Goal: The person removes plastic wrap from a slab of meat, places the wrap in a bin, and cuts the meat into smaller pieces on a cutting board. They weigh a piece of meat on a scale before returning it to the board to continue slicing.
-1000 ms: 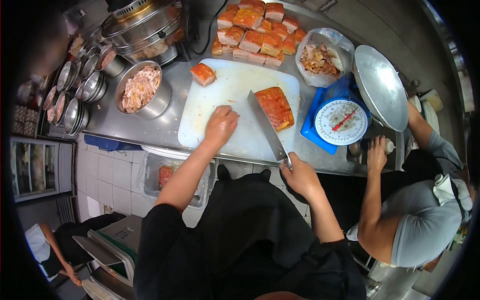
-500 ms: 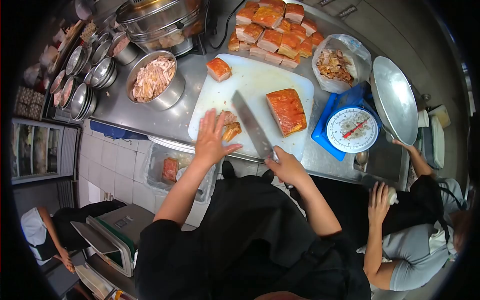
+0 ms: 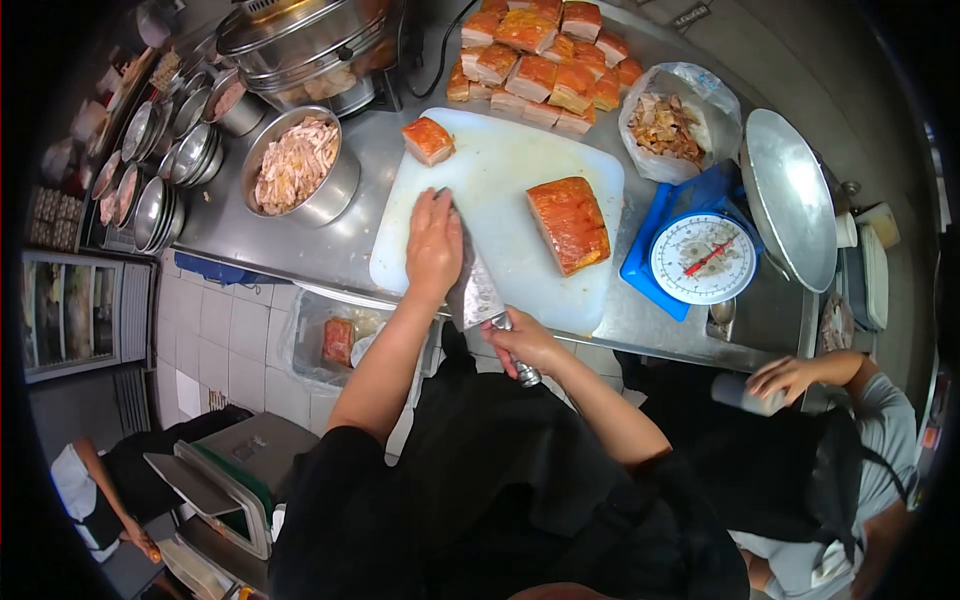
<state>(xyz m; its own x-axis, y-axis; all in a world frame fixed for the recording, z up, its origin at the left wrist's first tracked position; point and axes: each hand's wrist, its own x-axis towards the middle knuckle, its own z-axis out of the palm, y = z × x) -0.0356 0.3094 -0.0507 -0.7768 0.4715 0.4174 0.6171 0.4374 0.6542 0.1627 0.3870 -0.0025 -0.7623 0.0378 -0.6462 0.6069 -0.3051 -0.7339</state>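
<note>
My right hand (image 3: 524, 342) grips the metal handle of a cleaver (image 3: 474, 288) near the front edge of the white cutting board (image 3: 500, 150). The wide blade slants up and to the left across the board. My left hand (image 3: 434, 250) lies along the blade's left side, fingers stretched out and close together. The meat scraps are hidden, and the hand covers where they were. On the right of the board rests a large roast pork belly slab (image 3: 570, 225) with crisp brown skin. A smaller pork piece (image 3: 428, 141) sits at the board's back left corner.
Pork blocks (image 3: 535, 75) are piled behind the board. A metal pot of sliced meat (image 3: 335, 185) stands left. To the right are a bag of scraps (image 3: 665, 130) and a blue scale (image 3: 690, 240). A co-worker's hand (image 3: 785, 380) holds a blurred container nearby.
My left hand has moved over the scraps, its spread fingers now together. My right hand has brought the cleaver left and nearer to me, beside the left hand. The co-worker's arms have shifted.
</note>
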